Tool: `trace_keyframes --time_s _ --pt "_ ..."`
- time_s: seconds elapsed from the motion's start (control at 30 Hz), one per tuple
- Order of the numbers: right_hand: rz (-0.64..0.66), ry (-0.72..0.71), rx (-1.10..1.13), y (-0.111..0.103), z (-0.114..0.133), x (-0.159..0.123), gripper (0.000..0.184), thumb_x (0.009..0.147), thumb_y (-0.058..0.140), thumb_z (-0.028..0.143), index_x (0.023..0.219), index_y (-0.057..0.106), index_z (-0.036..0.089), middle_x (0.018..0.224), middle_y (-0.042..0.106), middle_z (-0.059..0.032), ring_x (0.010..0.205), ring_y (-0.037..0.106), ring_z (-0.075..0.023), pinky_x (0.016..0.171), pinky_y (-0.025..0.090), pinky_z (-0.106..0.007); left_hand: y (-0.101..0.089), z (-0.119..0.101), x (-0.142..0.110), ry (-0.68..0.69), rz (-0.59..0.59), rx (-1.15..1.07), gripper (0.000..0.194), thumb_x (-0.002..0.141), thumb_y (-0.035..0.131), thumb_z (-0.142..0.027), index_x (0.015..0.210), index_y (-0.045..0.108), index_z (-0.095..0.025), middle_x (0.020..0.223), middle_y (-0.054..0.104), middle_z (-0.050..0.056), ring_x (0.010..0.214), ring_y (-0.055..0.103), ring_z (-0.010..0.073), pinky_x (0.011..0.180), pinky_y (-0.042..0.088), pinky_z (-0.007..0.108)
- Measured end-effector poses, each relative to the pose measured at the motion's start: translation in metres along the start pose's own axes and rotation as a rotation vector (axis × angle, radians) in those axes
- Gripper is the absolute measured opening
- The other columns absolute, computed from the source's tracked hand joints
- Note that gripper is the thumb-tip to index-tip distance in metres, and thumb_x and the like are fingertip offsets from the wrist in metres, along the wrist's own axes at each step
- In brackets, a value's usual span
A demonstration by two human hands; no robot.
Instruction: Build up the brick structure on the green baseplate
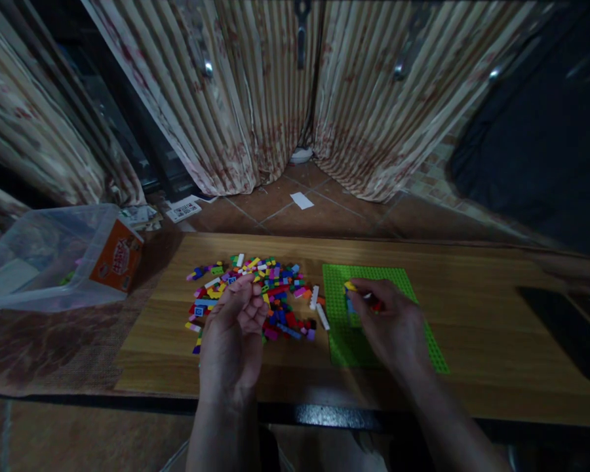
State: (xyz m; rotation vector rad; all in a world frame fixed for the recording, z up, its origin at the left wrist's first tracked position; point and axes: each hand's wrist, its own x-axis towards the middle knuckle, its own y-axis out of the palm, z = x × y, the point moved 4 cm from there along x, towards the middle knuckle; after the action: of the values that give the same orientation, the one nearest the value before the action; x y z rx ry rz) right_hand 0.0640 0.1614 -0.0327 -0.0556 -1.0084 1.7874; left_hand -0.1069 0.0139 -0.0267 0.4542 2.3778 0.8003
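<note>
My right hand [393, 321] is closed over the green baseplate [378, 354], its thumb and fingers pinching a small yellow brick [351, 286]. Blue and light-coloured bricks [351, 308] show just under the fingertips, and some red shows behind them; the hand hides the rest. Palm up, my left hand [236, 328] hovers over the near part of a pile of mixed toy bricks [280, 288]. Its fingers are curled, with the thumb against the index finger. Whatever may be between them is too small to make out.
Two white bricks [322, 316] lie by the baseplate's left edge. A clear plastic bin [54, 262] with an orange label stands left of the wooden table [152, 341]. A dark flat object [565, 328] lies at the right. Striped curtains [255, 98] hang behind the table.
</note>
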Motion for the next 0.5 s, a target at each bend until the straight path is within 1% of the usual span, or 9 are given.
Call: trace_keyframes --time_s 0.1,0.2,0.3,0.5 --pt "0.034 0.063 -0.134 -0.016 -0.024 0.000 0.025 0.086 0.058 0.040 0.093 0.072 0.021 0.087 0.072 -0.0049 0.071 0.065 -0.0183 0.066 0.050 -0.031 0.002 0.003 -0.001 -0.007 0.016 0.006 0.014 0.073 0.070 -0.011 0.087 0.068 -0.011 0.074 0.064 0.001 0.061 0.059 0.0068 0.060 0.051 0.016" --pt "0.088 0.108 -0.246 -0.021 -0.039 -0.004 0.025 0.085 0.059 0.040 0.093 0.073 0.022 0.088 0.074 -0.0051 0.074 0.068 -0.0208 0.067 0.050 -0.033 0.003 0.007 -0.001 -0.009 0.024 0.007 0.014 0.074 0.070 -0.012 0.087 0.068 -0.011 0.075 0.064 0.001 0.061 0.058 0.0066 0.060 0.052 0.016" --pt "0.131 0.100 -0.304 -0.019 -0.044 -0.008 0.024 0.086 0.058 0.039 0.095 0.073 0.022 0.091 0.074 -0.0049 0.077 0.069 -0.0220 0.068 0.050 -0.034 0.005 0.010 -0.001 -0.006 0.040 0.007 0.015 0.074 0.070 -0.014 0.089 0.068 -0.011 0.075 0.064 0.001 0.060 0.058 0.0064 0.060 0.052 0.017" --pt "0.138 0.075 -0.328 -0.012 -0.041 -0.011 0.020 0.084 0.062 0.035 0.094 0.073 0.022 0.093 0.075 -0.0054 0.079 0.070 -0.0227 0.070 0.052 -0.033 0.008 0.014 -0.001 -0.014 0.031 0.017 0.015 0.074 0.068 -0.013 0.089 0.067 -0.011 0.074 0.064 0.001 0.060 0.058 0.0068 0.060 0.052 0.017"
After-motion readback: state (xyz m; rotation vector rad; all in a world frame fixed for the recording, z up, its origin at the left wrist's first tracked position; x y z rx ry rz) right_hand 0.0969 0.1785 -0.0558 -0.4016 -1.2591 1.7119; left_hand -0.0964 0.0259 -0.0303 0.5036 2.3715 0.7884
